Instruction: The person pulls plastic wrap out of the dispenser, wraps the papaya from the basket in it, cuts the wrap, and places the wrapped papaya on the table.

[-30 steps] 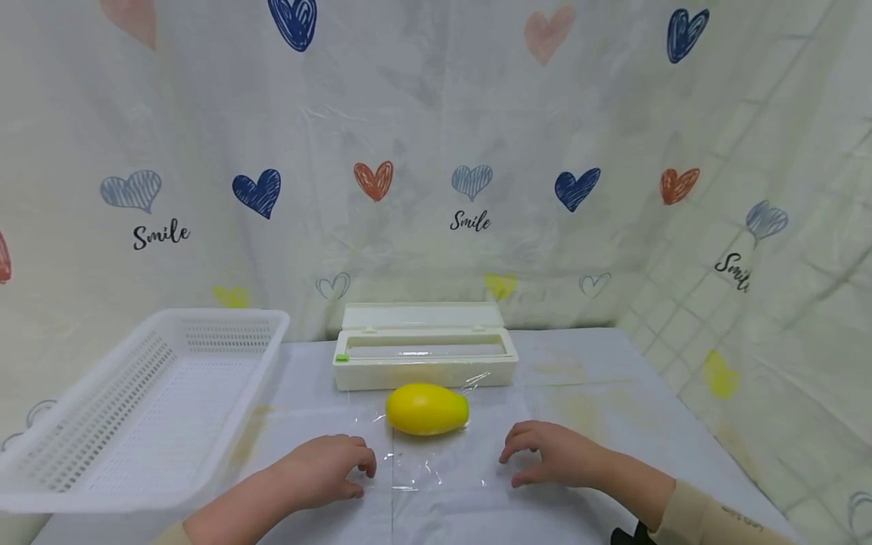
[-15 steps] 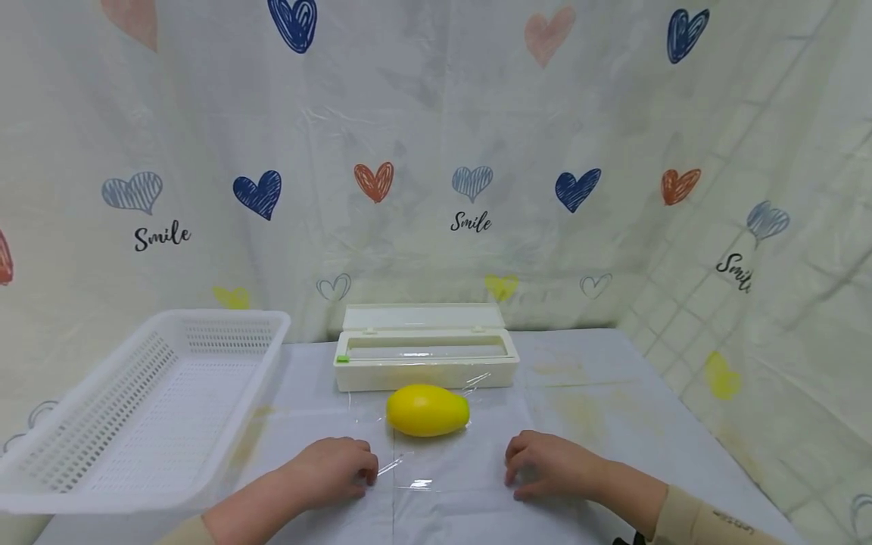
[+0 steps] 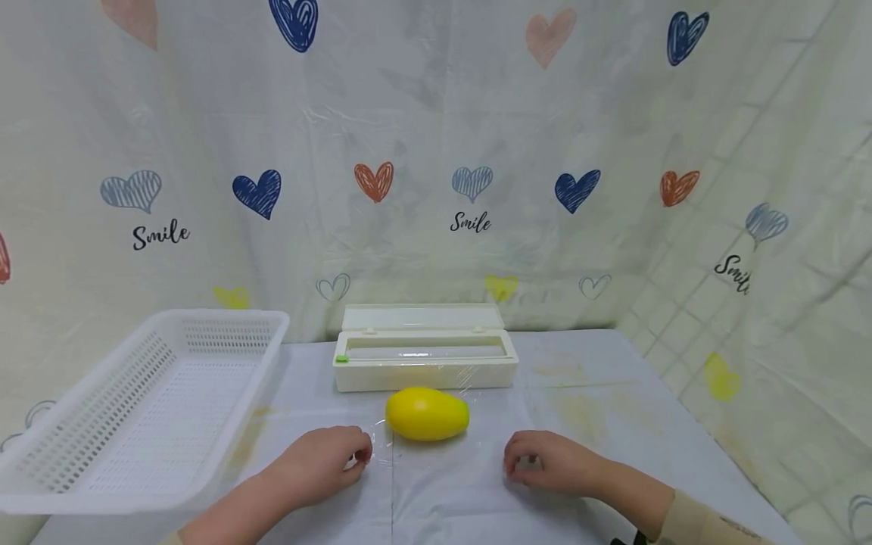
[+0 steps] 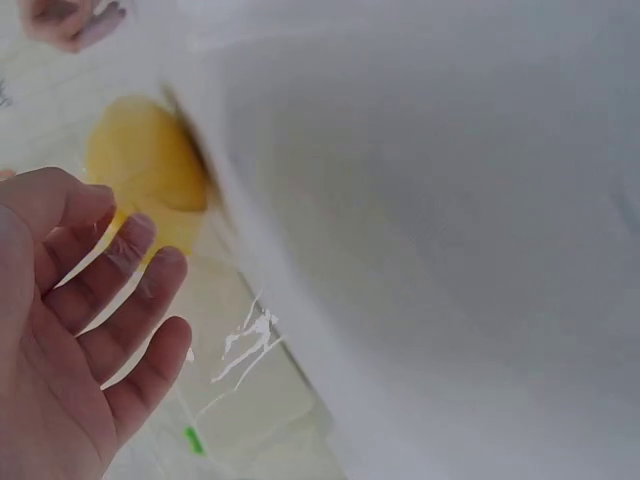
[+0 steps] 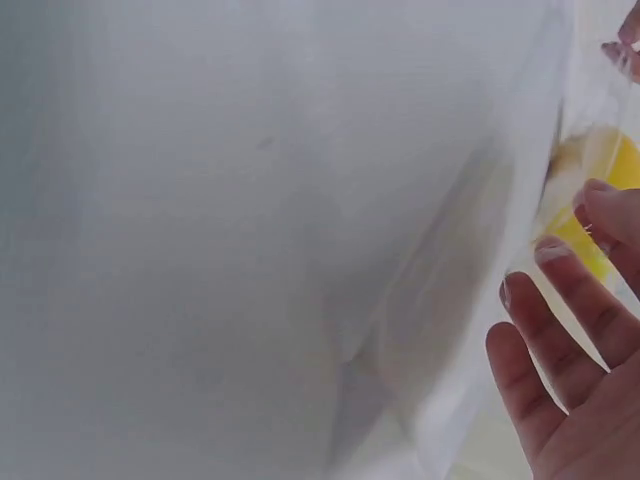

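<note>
A yellow, papaya-like fruit point(image 3: 427, 414) with a green tip lies on its side on a sheet of clear plastic wrap point(image 4: 248, 345), just in front of the wrap dispenser point(image 3: 425, 376). To the fruit's near left, my left hand point(image 3: 327, 463) pinches the wrap between thumb and index finger. My right hand point(image 3: 555, 463) pinches it the same way at the near right. In the left wrist view, wrap covers the fingertips point(image 4: 165, 268) and passes in front of the fruit. Most of the sheet's outline is too transparent to follow.
The dispenser's lid point(image 3: 422, 316) stands raised at the back, with a green slider point(image 3: 342, 359) at its left end. A white perforated basket point(image 3: 129, 502) occupies the left side. A white cloth point(image 3: 463, 515) covers the table, and a heart-patterned curtain point(image 3: 409, 113) hangs behind.
Both hands' fingers have closed on the wrap. The left hand has risen slightly, and the glints on the near part of the sheet have gone. The fruit has stayed nearly in place.
</note>
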Motion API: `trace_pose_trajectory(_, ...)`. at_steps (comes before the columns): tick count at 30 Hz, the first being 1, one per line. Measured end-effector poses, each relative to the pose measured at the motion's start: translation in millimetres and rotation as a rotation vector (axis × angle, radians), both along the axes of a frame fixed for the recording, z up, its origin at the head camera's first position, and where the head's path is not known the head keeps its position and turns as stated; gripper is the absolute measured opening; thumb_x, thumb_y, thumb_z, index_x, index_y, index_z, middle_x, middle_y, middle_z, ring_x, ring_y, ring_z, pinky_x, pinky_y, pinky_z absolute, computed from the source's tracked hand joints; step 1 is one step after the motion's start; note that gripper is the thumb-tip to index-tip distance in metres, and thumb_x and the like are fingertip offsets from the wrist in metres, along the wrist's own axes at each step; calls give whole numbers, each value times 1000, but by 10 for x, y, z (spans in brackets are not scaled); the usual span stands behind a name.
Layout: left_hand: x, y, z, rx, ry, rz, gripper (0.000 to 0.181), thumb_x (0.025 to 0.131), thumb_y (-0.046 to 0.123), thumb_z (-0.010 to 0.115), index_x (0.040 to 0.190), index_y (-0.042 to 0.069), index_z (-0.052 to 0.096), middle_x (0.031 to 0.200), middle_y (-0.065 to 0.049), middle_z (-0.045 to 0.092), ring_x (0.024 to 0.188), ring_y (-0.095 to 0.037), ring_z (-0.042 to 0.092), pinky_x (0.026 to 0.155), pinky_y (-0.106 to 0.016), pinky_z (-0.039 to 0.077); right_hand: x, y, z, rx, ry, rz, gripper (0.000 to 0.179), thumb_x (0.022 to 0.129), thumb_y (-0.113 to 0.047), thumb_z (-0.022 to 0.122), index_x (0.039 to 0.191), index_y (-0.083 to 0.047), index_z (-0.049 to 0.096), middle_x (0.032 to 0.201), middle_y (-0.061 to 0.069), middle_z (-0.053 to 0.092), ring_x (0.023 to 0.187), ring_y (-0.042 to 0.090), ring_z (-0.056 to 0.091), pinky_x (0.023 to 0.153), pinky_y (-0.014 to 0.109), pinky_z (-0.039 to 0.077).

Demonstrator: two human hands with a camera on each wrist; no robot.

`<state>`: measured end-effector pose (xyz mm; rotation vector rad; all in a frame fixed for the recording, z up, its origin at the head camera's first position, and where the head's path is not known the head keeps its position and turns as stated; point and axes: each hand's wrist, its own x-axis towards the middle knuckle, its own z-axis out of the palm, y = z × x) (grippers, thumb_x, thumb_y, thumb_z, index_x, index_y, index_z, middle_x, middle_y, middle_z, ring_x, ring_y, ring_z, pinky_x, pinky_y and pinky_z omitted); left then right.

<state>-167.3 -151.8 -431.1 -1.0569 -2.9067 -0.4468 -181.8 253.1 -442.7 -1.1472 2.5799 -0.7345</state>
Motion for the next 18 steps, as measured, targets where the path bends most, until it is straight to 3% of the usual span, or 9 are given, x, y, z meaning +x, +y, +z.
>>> trace_pose_trajectory(4, -21, -33, 93, 57, 41, 19, 15, 88, 14, 67, 86, 27, 60, 86, 21, 55, 79, -3, 54, 72, -27, 50, -6, -3, 69, -60, 23, -16, 6, 96, -22, 66, 95, -28, 66, 103, -11, 64, 95, 7, 59, 85, 30, 52)
trace_pose_trajectory(7, -41, -29, 132, 81, 44, 46, 14, 89, 15, 67, 86, 27, 59, 88, 21, 55, 82, -4, 55, 73, -28, 51, -25, -1, 140, -85, 34, -73, 3, 96, -22, 66, 95, -25, 66, 107, -4, 66, 98, 7, 58, 88, 33, 52)
trace_pose_trajectory(12, -107, -13, 143, 113, -31, 137, 15, 90, 17, 65, 86, 29, 57, 86, 22, 53, 84, -8, 55, 74, -30, 50, -83, -6, 250, -133, 77, -136, 4, 95, -21, 68, 97, -23, 65, 108, -5, 65, 98, 9, 58, 83, 34, 53)
trace_pose_trajectory(18, -269, 16, 116, 154, -78, 245, 15, 92, 19, 63, 86, 30, 55, 83, 20, 54, 84, -9, 54, 72, -30, 48, -225, -15, 302, -183, 106, -190, 9, 95, -22, 69, 97, -30, 64, 104, -11, 64, 97, 14, 59, 79, 29, 52)
